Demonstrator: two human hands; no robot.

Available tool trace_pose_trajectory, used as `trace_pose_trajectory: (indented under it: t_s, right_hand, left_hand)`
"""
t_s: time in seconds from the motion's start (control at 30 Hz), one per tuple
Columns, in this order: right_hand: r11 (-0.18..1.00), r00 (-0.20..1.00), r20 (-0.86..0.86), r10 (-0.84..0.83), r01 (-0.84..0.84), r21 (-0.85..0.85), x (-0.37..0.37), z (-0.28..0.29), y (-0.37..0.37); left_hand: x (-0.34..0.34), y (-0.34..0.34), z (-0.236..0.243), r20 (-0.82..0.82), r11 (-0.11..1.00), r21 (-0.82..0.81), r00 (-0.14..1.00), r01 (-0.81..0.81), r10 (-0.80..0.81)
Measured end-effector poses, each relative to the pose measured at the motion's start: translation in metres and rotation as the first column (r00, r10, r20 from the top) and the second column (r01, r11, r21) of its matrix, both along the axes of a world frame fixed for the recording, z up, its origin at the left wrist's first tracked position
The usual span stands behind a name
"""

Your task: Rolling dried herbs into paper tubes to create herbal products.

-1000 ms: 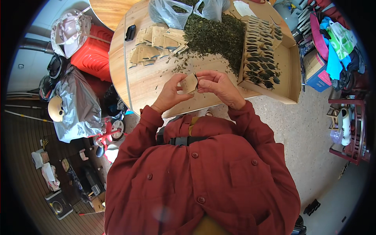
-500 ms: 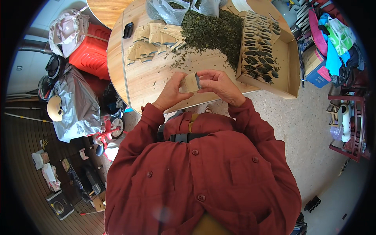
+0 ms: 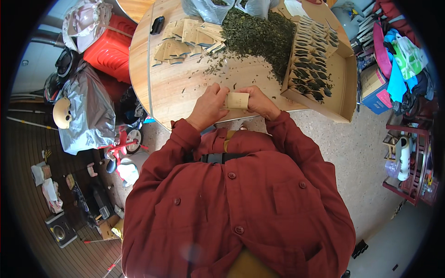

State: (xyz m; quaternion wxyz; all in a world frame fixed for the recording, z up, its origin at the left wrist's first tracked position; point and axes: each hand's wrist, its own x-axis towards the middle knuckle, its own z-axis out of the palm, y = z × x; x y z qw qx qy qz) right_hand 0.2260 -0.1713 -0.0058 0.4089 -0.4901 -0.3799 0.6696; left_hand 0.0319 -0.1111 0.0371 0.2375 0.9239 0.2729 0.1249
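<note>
Between my two hands, just over the table's near edge, is a small tan paper packet [image 3: 238, 101]. My left hand [image 3: 209, 106] is closed at its left edge, fingers bunched, and my right hand [image 3: 263, 103] pinches its right side. Beyond them a heap of dark green dried leaves [image 3: 259, 38] lies on the round wooden table [image 3: 174, 95]. Flat tan packets [image 3: 172, 49] are piled left of the heap. At the right, an open cardboard box [image 3: 346, 76] holds rows of packets [image 3: 309, 60] standing with dark leaf showing at their tops.
Grey plastic bags [image 3: 211, 10] and a black object [image 3: 158, 25] sit toward the table's far side. A red plastic stool [image 3: 109, 51] and a silver-covered thing [image 3: 88, 116] stand left. To the right are a blue-and-tan carton [image 3: 376, 90] and a dark red wooden rack [image 3: 419, 157].
The packet has turned from tilted to level, and it has shifted slightly right with my hands. My left fingers have drawn together at its edge. The whole view has shifted a little.
</note>
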Motion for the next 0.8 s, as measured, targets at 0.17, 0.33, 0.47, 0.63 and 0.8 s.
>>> trace_pose_trajectory:
  t_s: [0.17,0.33,0.47,0.63,0.8]
  right_hand:
    - [0.997,0.996,-0.038,0.075,-0.076,-0.026,0.007,-0.001,0.001]
    - [0.997,0.997,0.026,0.067,-0.066,-0.035,0.003,-0.006,0.006]
    - [0.997,0.990,-0.139,0.010,-0.021,-0.073,-0.003,-0.014,0.012]
    - [0.996,0.971,-0.231,0.068,-0.081,-0.047,-0.005,-0.014,0.018]
    - [0.998,0.993,0.098,0.060,-0.060,-0.004,-0.015,0.006,0.029]
  left_hand:
    - [-0.003,-0.007,0.000,0.055,0.989,0.142,0.998,0.032,-0.040]
    - [-0.007,-0.010,-0.004,0.030,1.000,0.005,1.000,0.002,-0.002]
    - [-0.009,-0.001,0.002,0.020,1.000,-0.002,1.000,0.003,-0.003]
    - [-0.013,0.008,-0.004,0.013,0.999,-0.052,1.000,0.013,-0.013]
    - [-0.018,0.020,-0.019,-0.020,0.999,-0.034,1.000,0.017,-0.017]
